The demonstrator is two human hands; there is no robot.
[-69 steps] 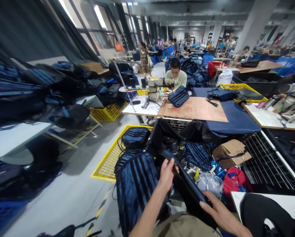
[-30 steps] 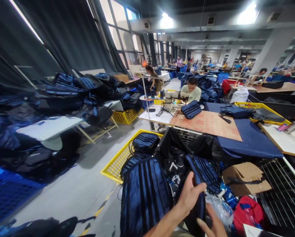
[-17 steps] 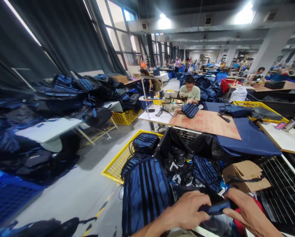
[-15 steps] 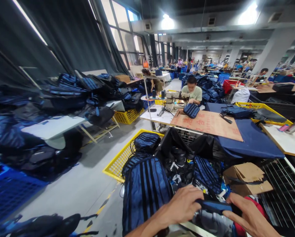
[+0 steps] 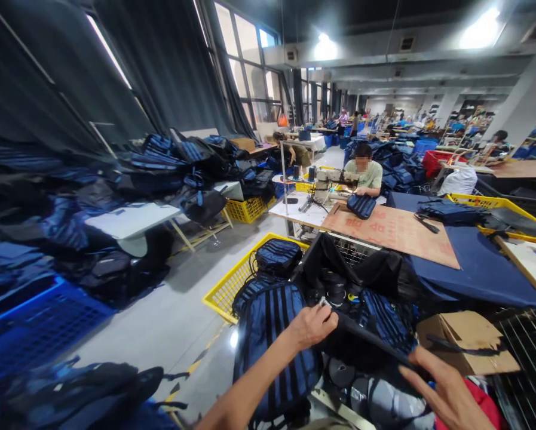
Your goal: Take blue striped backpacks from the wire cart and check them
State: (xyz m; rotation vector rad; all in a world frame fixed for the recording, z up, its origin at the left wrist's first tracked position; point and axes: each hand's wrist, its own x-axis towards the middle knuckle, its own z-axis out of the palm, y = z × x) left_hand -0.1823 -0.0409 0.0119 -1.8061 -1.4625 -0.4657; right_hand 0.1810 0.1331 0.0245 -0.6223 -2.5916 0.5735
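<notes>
At the far left, a blue crate [image 5: 61, 325] is holding a heap of dark and blue fabric, its slatted wall facing the aisle. Farther back, a yellow basket [image 5: 247, 210] is standing beneath piled bags. Nearer the middle, a yellow crate [image 5: 223, 298] is holding at least 2 striped blue bags, the upper 1 [image 5: 276, 254] lying flat. A larger striped bag [image 5: 268, 340] is standing just in front, covering part of that crate. Over this bag's right edge the left hand [image 5: 313, 326] is reaching, thumb and fingers pinching the left end of a black fabric piece [image 5: 368, 337]. The piece is stretching between the 2 hands, slanting down to the right, above a bin lined with black cloth [image 5: 386, 272]. Inside the bin, dark round items [image 5: 334, 292], a striped blue piece [image 5: 386, 319] and plastic-wrapped pale items [image 5: 391, 399] are lying jumbled. The right hand [image 5: 449, 382] is pinching the piece's other end between thumb and fingers, with red fabric [image 5: 483, 409] showing just beside it. Behind that hand, a cardboard box [image 5: 474, 331] is sitting with a black strap [image 5: 462, 346] lying across it; its inside is hidden. Beyond, a yellow tray [image 5: 514, 206] is holding dark material.
</notes>
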